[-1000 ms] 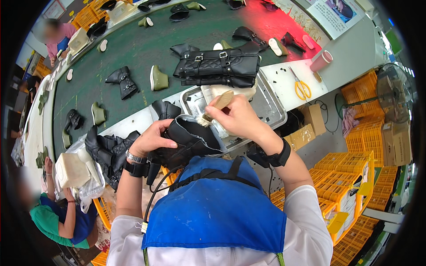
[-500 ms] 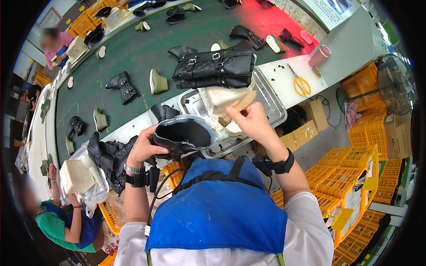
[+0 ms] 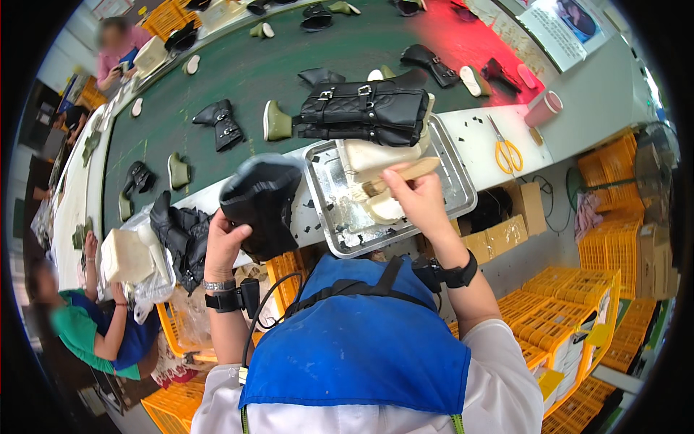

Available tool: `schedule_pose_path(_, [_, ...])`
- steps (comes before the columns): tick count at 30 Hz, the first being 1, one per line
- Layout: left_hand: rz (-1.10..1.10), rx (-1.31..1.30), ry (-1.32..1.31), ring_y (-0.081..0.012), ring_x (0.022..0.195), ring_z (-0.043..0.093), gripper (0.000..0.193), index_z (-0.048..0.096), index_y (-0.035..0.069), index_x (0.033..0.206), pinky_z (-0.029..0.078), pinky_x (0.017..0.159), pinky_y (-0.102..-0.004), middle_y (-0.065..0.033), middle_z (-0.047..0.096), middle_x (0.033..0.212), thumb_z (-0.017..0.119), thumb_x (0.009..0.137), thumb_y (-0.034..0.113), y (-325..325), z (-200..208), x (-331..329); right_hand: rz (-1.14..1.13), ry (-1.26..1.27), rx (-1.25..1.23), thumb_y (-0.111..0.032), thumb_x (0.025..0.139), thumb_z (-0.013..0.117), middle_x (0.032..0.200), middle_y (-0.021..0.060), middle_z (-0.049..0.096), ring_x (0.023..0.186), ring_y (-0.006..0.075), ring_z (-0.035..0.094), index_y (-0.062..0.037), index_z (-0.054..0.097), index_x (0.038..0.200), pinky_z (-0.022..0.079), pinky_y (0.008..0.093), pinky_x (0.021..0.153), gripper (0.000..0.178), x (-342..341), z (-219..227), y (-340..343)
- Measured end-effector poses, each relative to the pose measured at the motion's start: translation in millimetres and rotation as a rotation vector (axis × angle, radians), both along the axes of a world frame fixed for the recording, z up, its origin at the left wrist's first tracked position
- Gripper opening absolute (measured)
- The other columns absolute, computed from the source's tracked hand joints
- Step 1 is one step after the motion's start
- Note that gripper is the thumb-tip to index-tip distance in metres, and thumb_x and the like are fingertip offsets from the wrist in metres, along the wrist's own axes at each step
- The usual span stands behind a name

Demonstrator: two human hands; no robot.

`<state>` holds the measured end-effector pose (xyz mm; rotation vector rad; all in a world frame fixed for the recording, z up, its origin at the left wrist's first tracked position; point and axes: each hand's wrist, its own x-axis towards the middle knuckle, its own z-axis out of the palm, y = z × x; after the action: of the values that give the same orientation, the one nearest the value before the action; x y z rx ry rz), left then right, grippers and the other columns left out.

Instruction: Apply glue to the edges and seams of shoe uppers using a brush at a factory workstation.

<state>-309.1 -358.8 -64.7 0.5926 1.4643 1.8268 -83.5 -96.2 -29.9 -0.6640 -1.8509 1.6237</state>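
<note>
My left hand (image 3: 225,242) grips a black boot upper (image 3: 262,213) by its side, thumb across the leather; its pale-edged opening is tilted up and blurred. In my right hand (image 3: 421,201) is a brush with a wooden handle (image 3: 418,168), pinched between thumb and fingers. Its bristles are just above the mouth of a cut-open white plastic container (image 3: 387,210), which lies in a metal tray (image 3: 334,239). Buckled, quilted black boot shafts (image 3: 365,108) are stacked on top of the container.
Behind the tray, a green conveyor belt (image 3: 246,79) carries boot uppers and olive shoe parts. Orange-handled scissors (image 3: 507,153) and a pink cup (image 3: 543,108) are to the right. More black uppers (image 3: 189,239) lie left. Yellow crates (image 3: 542,304) stand right; a co-worker in green (image 3: 83,325) sits left.
My left hand has turned the boot upper and drawn it left, away from the tray. The brush stays over the container, its handle now more level. The whole view has shifted slightly.
</note>
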Motion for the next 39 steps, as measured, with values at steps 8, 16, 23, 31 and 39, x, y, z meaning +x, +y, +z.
schedule_pose_path(8, [0.51,-0.244,0.559,-0.022,0.106,0.055,0.057,0.04,-0.003,0.129,0.042,0.091,-0.0301,-0.013,0.054,0.12,0.062,0.077,-0.002,4.6,-10.7,16.7,-0.035,-0.019,-0.082,-0.013,0.083,0.063,0.065,-0.0017,0.057,0.059,0.0044,0.048,0.0017,0.064,0.082,0.039,0.0213,0.053,0.015,37.5,0.3,17.6])
schedule_pose_path(16, [0.686,-0.661,1.338,-0.0373,0.103,0.05,0.064,0.041,0.004,0.128,0.039,0.088,-0.0435,-0.0203,0.052,0.113,0.065,0.069,0.001,80.0,-61.2,32.0,0.046,0.006,0.057,-0.011,0.083,0.063,0.063,-0.0002,0.057,0.058,0.0052,0.049,0.0029,0.063,0.081,0.039,0.0215,0.052,0.014,60.2,1.1,24.7])
schedule_pose_path(23, [0.563,-0.935,1.213,-0.0374,0.117,0.037,0.084,0.029,0.008,0.136,0.034,0.093,-0.0486,-0.0179,0.036,0.129,0.07,0.063,0.004,96.4,-97.6,56.0,0.048,-0.047,0.054,-0.009,0.082,0.062,0.067,0.001,0.06,0.061,0.0063,0.052,0.002,0.064,0.082,0.041,0.0219,0.056,0.011,79.3,2.5,33.5])
schedule_pose_path(31, [0.61,-0.913,1.229,-0.034,0.117,0.039,0.091,0.03,0.007,0.135,0.033,0.094,-0.0446,-0.0178,0.041,0.125,0.078,0.058,0.017,80.2,-82.7,57.9,0.064,-0.031,0.014,-0.01,0.083,0.062,0.07,0.0007,0.059,0.063,0.007,0.052,0.0021,0.063,0.084,0.041,0.021,0.059,0.012,79.6,-2.3,49.3])
schedule_pose_path(39, [0.673,-0.754,1.121,-0.0358,0.115,0.042,0.072,0.037,0.002,0.13,0.035,0.096,-0.0413,-0.0202,0.044,0.123,0.071,0.069,0.014,29.8,-70.2,80.8,0.096,0.006,0.032,-0.011,0.085,0.061,0.065,-0.0014,0.055,0.056,0.0044,0.048,-0.0003,0.063,0.085,0.037,0.0185,0.051,0.012,56.9,-11.4,53.9])
